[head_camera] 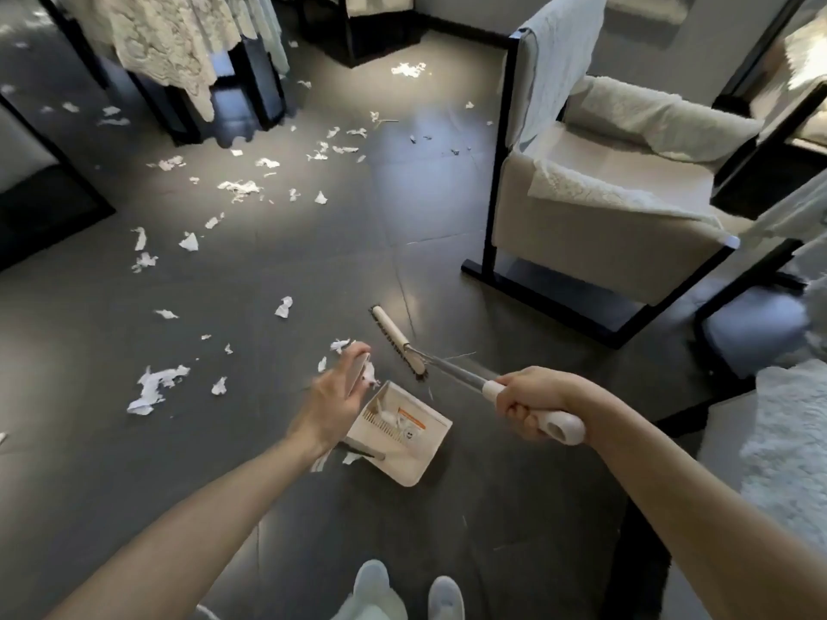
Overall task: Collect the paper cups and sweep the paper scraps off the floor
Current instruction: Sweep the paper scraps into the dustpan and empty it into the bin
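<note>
White paper scraps (152,387) lie scattered over the dark floor, thickest at the upper left (239,187). My right hand (532,409) grips the white handle of a broom. The broom's brush head (398,342) rests on the floor ahead of a white dustpan (416,458). The dustpan holds a few scraps. My left hand (335,391) hovers blurred above the dustpan's left side with its fingers stretched out, next to a pale upright handle tip (361,364). I see no paper cups.
A cream armchair (604,226) on a black frame stands at the right, with towels draped over it. A fluffy white rug (787,440) lies at the far right. A lace cloth (179,38) hangs from furniture at the upper left. My shoes (402,592) are at the bottom.
</note>
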